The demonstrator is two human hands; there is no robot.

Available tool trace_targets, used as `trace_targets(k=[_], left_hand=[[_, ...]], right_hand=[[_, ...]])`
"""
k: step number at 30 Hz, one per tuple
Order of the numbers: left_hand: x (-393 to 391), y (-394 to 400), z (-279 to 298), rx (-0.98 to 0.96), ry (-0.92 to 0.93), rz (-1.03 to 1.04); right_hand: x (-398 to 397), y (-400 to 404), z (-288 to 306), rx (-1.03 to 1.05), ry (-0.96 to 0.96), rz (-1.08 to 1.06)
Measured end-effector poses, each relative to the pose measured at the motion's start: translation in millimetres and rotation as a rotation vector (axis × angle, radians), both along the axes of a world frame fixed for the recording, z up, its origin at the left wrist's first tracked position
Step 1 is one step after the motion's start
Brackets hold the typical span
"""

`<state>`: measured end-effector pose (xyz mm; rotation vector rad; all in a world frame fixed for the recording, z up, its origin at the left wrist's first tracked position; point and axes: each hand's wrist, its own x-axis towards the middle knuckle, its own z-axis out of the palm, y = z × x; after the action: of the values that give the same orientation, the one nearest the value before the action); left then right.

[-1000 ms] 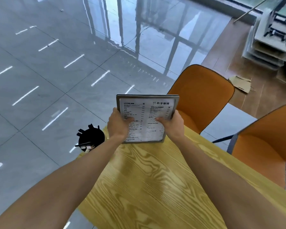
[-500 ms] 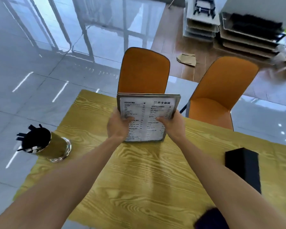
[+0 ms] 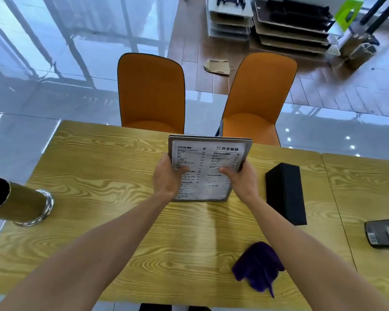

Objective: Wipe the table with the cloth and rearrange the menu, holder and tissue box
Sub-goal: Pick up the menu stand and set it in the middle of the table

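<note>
Step in hand: menu rearrangement. The menu [image 3: 208, 168] is held w/ both hands, tilted up toward the camera, above the middle of the wood-grain worktop [image 3: 112, 176]; whether its lower edge touches the surface cannot be told. Left hand [image 3: 167, 179] is clenched on the menu's left edge, thumb on the printed face. Right hand [image 3: 241, 179] is clenched on the right edge the same way. The other fingers are hidden behind the board.

Other task items:
- Black tissue box [image 3: 285, 187]: lying on the worktop just right of the right hand, not touching it.
- Gold cylindrical holder [image 3: 20, 204] w/ chrome base: near the left edge, well apart from the menu; dark contents show at its mouth.
- Purple cloth [image 3: 259, 267]: crumpled on the near right part of the worktop, beside the right forearm, not held.
- A small black item [image 3: 383, 234] lies on the adjoining table at far right; ID not possible.

Judgement: the cloth lies loose, so the work now is arranging, not wiping; wipe status cannot be confirmed from the surface.

Next move, est.: pick a spot for the menu, lower it w/ both hands until it rests stable, then let go. The central strip b/w holder and tissue box is free. Keep the right elbow off the tissue box and cloth during the set-down. Holder and tissue box then likely need regrouping near the menu.
</note>
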<state>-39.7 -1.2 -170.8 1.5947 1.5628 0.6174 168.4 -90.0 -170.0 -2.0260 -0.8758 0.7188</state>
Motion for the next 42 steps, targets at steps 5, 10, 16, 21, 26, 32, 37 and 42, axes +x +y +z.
trace_targets(k=[5,10,16,21,26,32,37,42], left_hand=[[22.0,-15.1,0.6,0.018,-0.003,-0.032],[36.8,-23.4,2.0,0.013,-0.009,-0.048],[38.6,-26.3,2.9,0.024,0.005,-0.053],[37.1,-27.0,4.8,0.021,0.018,-0.071],[35.6,-27.0,6.5,0.003,0.016,-0.097],[25.5,-29.7,3.4,-0.041,-0.025,-0.104],[16.7,-38.0,6.0,-0.042,-0.004,-0.109],[9.0,-41.7,11.6,-0.066,-0.019,-0.159]], right_hand=[[16.6,-21.0,0.9,0.007,-0.024,-0.037],[29.8,-34.2,-3.2,0.011,-0.051,-0.063],[32.5,-36.2,-6.5,0.0,-0.073,-0.061],[35.3,-33.9,-10.8,-0.036,-0.075,-0.053],[36.9,-35.7,-15.9,-0.053,-0.071,-0.043],[33.3,-41.4,-15.6,-0.045,-0.071,-0.04],[30.0,-48.5,-15.7,-0.093,-0.038,-0.045],[20.7,-58.3,-21.2,-0.319,-0.007,-0.006]])
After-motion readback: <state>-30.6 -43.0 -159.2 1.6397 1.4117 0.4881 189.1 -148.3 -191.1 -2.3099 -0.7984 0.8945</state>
